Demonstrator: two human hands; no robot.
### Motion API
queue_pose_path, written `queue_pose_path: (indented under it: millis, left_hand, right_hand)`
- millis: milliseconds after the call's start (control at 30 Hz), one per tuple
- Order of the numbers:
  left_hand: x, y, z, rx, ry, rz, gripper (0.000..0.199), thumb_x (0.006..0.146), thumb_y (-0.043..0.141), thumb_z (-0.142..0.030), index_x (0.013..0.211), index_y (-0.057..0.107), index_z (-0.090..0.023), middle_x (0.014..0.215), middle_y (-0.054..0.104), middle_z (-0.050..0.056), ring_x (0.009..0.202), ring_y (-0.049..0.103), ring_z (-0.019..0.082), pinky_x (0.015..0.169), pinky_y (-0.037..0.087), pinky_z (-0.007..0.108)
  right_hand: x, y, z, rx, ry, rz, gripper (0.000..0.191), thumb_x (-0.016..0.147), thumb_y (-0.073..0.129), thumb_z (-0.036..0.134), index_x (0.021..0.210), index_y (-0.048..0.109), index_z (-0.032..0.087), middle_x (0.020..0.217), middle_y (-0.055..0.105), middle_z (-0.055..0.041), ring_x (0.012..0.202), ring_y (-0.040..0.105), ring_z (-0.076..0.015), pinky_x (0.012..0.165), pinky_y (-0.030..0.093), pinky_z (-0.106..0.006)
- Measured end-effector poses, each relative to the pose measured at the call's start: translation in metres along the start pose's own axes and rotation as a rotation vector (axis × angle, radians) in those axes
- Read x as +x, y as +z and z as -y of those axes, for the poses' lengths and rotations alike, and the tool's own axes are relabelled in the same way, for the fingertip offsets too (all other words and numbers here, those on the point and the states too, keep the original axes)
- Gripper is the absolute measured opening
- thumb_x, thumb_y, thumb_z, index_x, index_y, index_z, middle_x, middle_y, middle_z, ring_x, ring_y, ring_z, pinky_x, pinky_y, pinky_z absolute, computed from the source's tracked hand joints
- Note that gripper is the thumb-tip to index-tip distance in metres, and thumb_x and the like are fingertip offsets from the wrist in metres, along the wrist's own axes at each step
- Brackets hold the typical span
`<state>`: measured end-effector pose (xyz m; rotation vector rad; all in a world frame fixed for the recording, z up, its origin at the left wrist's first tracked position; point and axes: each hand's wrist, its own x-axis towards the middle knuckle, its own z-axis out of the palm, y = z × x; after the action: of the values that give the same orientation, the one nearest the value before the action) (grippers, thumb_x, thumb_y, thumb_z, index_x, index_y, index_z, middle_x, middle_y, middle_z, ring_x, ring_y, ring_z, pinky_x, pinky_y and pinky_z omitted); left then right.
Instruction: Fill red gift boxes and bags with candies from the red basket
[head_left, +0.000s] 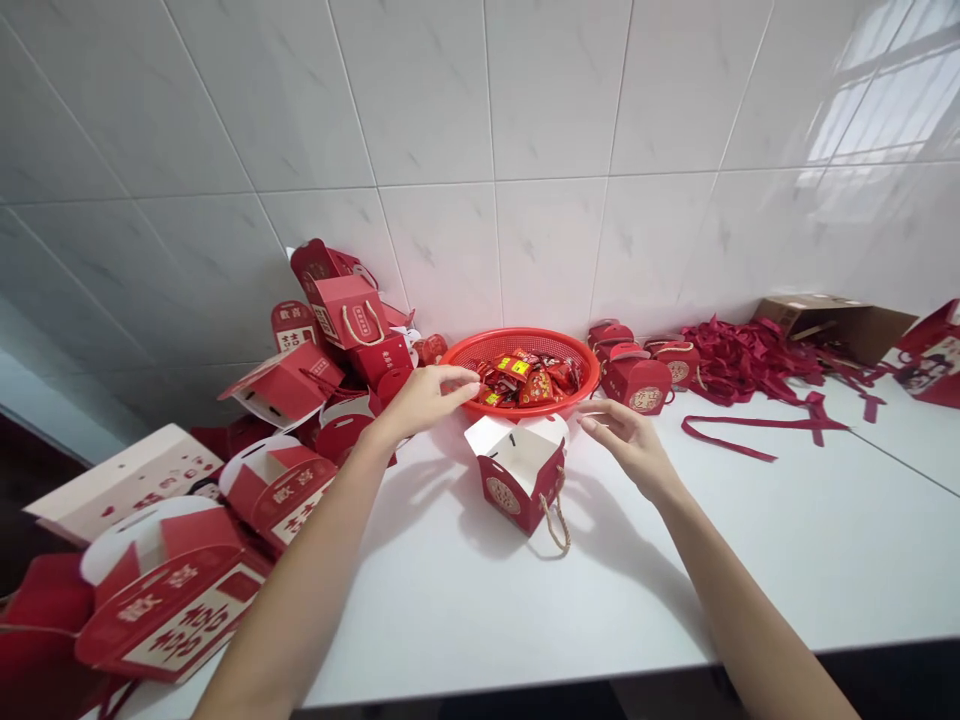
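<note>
An open red box point(517, 490) with white inner flaps and a rope handle sits on the white table, between my two forearms. Behind it is a red plastic basket point(592, 368) holding several red-wrapped packets point(536, 385). My left hand point(439, 395) is at the basket's left front edge, fingers apart, with nothing visible in it. To the right of the open box, near the basket's right front edge, my right hand point(619, 435) has its fingers spread and holds nothing that shows.
Many red gift boxes point(289, 485) are piled on the left. Several closed red boxes point(637, 385) stand right of the basket. Beyond them lie dark red ribbons point(739, 360) and a cardboard box point(862, 330). A tiled wall point(547, 230) rises behind the white table point(450, 610).
</note>
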<state>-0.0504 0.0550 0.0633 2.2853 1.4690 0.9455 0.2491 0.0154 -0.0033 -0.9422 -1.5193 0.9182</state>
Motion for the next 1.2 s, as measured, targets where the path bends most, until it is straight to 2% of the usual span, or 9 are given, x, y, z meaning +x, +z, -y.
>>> queue_pose_path:
  millis: [100,200,333,400,500,633,833,1067,1200]
  left_hand:
    - [0.039,0.005,0.014,0.205,0.020,0.117,0.025,0.088,0.058,-0.031,0.098,0.077,-0.018,0.097,0.079,0.004,0.087,0.073,0.020,0.076,0.055,0.025]
    - [0.071,0.016,0.024,0.298,-0.034,0.211,0.024,0.075,0.070,-0.027,0.096,0.077,-0.016,0.097,0.079,0.005,0.083,0.073,0.021,0.072,0.054,0.023]
    - [0.092,0.037,0.017,0.454,-0.217,0.548,0.044,0.064,0.081,-0.039,0.105,0.076,-0.023,0.122,0.073,0.008,0.111,0.068,0.028,0.090,0.052,0.027]
    - [0.094,0.050,0.010,0.496,-0.293,0.605,0.050,0.063,0.082,-0.042,0.107,0.075,-0.020,0.128,0.069,0.013,0.119,0.064,0.032,0.095,0.051,0.033]
    - [0.093,0.065,0.006,0.496,-0.357,0.508,0.044,0.057,0.084,-0.027,0.097,0.076,-0.012,0.120,0.070,0.023,0.115,0.064,0.039,0.094,0.053,0.039]
    - [0.089,0.066,0.013,0.359,-0.386,0.346,0.020,0.063,0.073,-0.012,0.083,0.074,-0.011,0.103,0.075,0.021,0.106,0.068,0.036,0.089,0.055,0.039]
    - [0.084,0.055,0.022,-0.046,-0.396,0.209,0.020,0.080,0.053,-0.011,0.088,0.071,-0.016,0.085,0.075,0.004,0.073,0.071,0.015,0.061,0.057,0.021]
    - [0.085,0.058,0.034,-0.525,-0.385,0.049,0.007,0.071,0.069,-0.018,0.076,0.073,-0.017,0.089,0.075,0.004,0.070,0.064,0.014,0.055,0.051,0.020]
    - [0.086,0.057,0.041,-0.755,-0.395,-0.074,0.016,0.064,0.076,-0.024,0.077,0.074,-0.015,0.081,0.074,0.005,0.068,0.063,0.014,0.058,0.051,0.022]
  right_hand:
    - [0.000,0.000,-0.005,0.013,0.019,-0.061,0.037,0.079,0.073,0.054,0.094,0.072,0.020,0.099,0.074,-0.0088,0.089,0.069,-0.0246,0.082,0.055,-0.039]
    - [0.001,-0.001,-0.012,0.003,0.028,-0.091,0.040,0.076,0.074,0.056,0.090,0.071,0.019,0.092,0.073,-0.0093,0.081,0.068,-0.0242,0.078,0.054,-0.040]
    - [0.002,0.003,-0.017,-0.027,-0.008,-0.084,0.040,0.077,0.072,0.057,0.087,0.070,0.019,0.094,0.072,-0.0104,0.079,0.068,-0.0246,0.076,0.055,-0.041]
    - [0.001,0.006,-0.017,-0.056,-0.039,-0.056,0.038,0.080,0.070,0.057,0.087,0.070,0.020,0.094,0.072,-0.0102,0.078,0.068,-0.0242,0.076,0.056,-0.042]
    - [-0.001,0.010,-0.018,-0.121,-0.098,-0.039,0.035,0.085,0.066,0.055,0.086,0.070,0.020,0.096,0.071,-0.0106,0.074,0.067,-0.0228,0.073,0.057,-0.041]
    - [-0.003,0.012,-0.019,-0.166,-0.141,-0.053,0.031,0.087,0.063,0.051,0.084,0.070,0.020,0.099,0.071,-0.0111,0.068,0.066,-0.0203,0.067,0.057,-0.038]
    - [-0.004,0.015,-0.019,-0.171,-0.175,-0.074,0.024,0.088,0.061,0.043,0.084,0.070,0.021,0.097,0.071,-0.0091,0.067,0.066,-0.0180,0.066,0.056,-0.034]
    - [-0.004,0.016,-0.020,-0.176,-0.151,-0.087,0.021,0.087,0.061,0.040,0.082,0.069,0.021,0.097,0.070,-0.0085,0.063,0.066,-0.0172,0.062,0.054,-0.033]
    - [-0.004,0.017,-0.021,-0.181,-0.142,-0.089,0.022,0.087,0.061,0.040,0.082,0.069,0.020,0.096,0.070,-0.0083,0.063,0.066,-0.0169,0.062,0.054,-0.033]
